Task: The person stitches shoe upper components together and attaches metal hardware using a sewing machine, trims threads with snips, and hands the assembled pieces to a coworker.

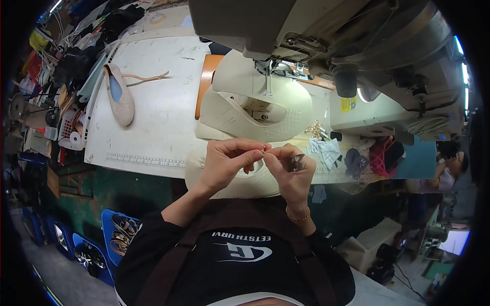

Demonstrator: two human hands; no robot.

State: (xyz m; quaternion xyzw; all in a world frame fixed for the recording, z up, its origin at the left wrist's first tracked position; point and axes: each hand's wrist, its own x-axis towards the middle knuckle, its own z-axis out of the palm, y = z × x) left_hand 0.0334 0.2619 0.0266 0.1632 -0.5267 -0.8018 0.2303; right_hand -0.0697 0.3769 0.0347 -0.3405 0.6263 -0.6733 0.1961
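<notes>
My left hand (227, 159) and my right hand (290, 173) meet at the fingertips above the table's front edge. Both are closed in a pinch on a tiny pale or gold piece (264, 151), too small to name. Dark metal thread snips (297, 163) stick out from my right hand, tucked among its fingers. Just beyond lies a cream shoe upper (288, 120) with a woven pattern, under the needle area of the sewing machine (268, 76). More cream upper pieces (194, 171) hang below my hands, partly hidden by them.
A finished beige flat shoe (122, 104) with a loose strap lies on the white table (158, 120). Small gold pieces (317, 130) and white scraps (326, 152) sit at right. Blue crates (107, 219) of shoe parts stand below left. Another person (446, 173) is at far right.
</notes>
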